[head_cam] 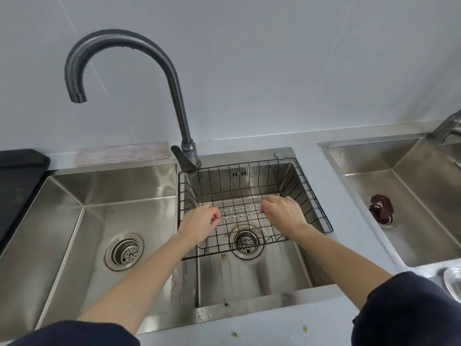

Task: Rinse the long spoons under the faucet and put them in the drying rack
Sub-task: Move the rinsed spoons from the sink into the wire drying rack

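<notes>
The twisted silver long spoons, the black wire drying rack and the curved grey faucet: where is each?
Twisted silver long spoons (240, 211): head view, mid-handle between the hands.
Black wire drying rack (314, 196): head view, right side wall.
Curved grey faucet (172, 73): head view, upper neck.

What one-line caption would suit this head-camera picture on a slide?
Both hands hold long twisted spoons over the wire drying rack in the sink.

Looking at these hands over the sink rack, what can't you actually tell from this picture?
Head view only:
- Ends of the long spoons: covered by the left hand and right hand, so the bowls are hidden.
- Spoon count: thin twisted stems, too fine to count surely.
- Whether they touch the drying rack: unclear.
- Second faucet: cut off by the right edge.
- Shiny item: cut off at right.
</notes>
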A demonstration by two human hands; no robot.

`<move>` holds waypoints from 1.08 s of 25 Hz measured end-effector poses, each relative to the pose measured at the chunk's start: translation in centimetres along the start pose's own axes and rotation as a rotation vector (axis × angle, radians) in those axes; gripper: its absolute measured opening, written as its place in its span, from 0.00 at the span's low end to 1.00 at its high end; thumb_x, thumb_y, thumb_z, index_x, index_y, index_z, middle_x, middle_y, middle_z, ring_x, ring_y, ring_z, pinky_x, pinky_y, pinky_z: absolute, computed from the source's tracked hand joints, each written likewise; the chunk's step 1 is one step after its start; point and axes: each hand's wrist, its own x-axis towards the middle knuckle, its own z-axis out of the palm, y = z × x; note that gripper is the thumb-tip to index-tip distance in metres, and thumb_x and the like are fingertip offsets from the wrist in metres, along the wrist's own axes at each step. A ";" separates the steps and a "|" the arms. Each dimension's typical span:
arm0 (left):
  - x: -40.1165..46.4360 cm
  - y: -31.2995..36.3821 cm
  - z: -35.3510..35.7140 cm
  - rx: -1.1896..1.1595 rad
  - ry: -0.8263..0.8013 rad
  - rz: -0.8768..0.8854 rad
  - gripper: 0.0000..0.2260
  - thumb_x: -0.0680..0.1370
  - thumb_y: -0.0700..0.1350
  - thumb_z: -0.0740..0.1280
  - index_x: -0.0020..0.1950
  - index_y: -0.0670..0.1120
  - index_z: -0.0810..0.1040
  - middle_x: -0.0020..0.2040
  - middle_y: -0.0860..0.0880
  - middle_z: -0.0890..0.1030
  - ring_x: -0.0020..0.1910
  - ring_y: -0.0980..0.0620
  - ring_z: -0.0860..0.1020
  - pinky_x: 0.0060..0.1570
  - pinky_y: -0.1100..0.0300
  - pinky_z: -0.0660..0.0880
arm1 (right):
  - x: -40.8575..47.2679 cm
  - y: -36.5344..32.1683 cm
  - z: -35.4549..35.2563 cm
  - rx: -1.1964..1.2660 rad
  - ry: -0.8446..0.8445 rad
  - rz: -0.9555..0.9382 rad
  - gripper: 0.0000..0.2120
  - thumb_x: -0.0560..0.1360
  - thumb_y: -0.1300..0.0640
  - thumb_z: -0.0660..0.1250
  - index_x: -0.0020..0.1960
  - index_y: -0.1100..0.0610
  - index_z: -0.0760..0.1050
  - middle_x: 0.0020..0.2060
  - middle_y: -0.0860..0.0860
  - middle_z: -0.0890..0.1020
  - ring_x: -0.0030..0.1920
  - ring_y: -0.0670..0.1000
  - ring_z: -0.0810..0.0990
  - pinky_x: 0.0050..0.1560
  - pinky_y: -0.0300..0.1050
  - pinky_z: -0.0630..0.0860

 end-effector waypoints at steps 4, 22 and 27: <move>1.2 -0.3 1.5 0.009 -0.084 -0.064 0.09 0.78 0.44 0.59 0.54 0.47 0.77 0.54 0.50 0.81 0.53 0.51 0.78 0.49 0.59 0.74 | 1.1 0.9 1.0 0.021 -0.145 -0.017 0.12 0.78 0.62 0.57 0.57 0.57 0.76 0.56 0.53 0.80 0.56 0.58 0.78 0.56 0.49 0.71; 3.3 -1.5 5.1 -0.035 -0.256 -0.132 0.10 0.78 0.40 0.58 0.56 0.46 0.76 0.56 0.49 0.78 0.54 0.51 0.77 0.51 0.58 0.75 | 2.9 1.4 3.1 0.037 -0.361 0.052 0.12 0.79 0.60 0.58 0.59 0.56 0.76 0.59 0.54 0.77 0.60 0.57 0.74 0.62 0.48 0.69; 3.2 -1.5 5.1 -0.041 -0.240 -0.135 0.11 0.78 0.40 0.58 0.57 0.46 0.76 0.58 0.50 0.78 0.56 0.51 0.76 0.51 0.58 0.75 | 2.8 1.5 3.5 0.047 -0.377 0.087 0.13 0.78 0.61 0.58 0.58 0.55 0.76 0.59 0.54 0.77 0.62 0.55 0.74 0.64 0.48 0.67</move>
